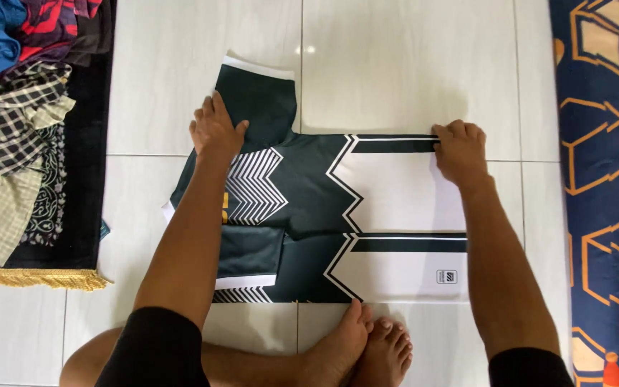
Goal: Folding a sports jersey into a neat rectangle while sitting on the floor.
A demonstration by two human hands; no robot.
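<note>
A dark green and white sports jersey (302, 193) with zigzag stripes lies flat on the white tiled floor, its near side folded inward. My left hand (215, 127) presses on the shoulder by the far sleeve (259, 97). My right hand (460, 150) grips the far corner of the jersey's hem with the fingers curled over the edge. My bare feet (367, 347) rest at the jersey's near edge.
A pile of mixed clothes (16, 107) lies on a dark mat with gold fringe (37, 278) at the left. A blue patterned cloth with orange cube outlines (607, 179) runs along the right side. White floor tiles (395, 64) stretch beyond the jersey.
</note>
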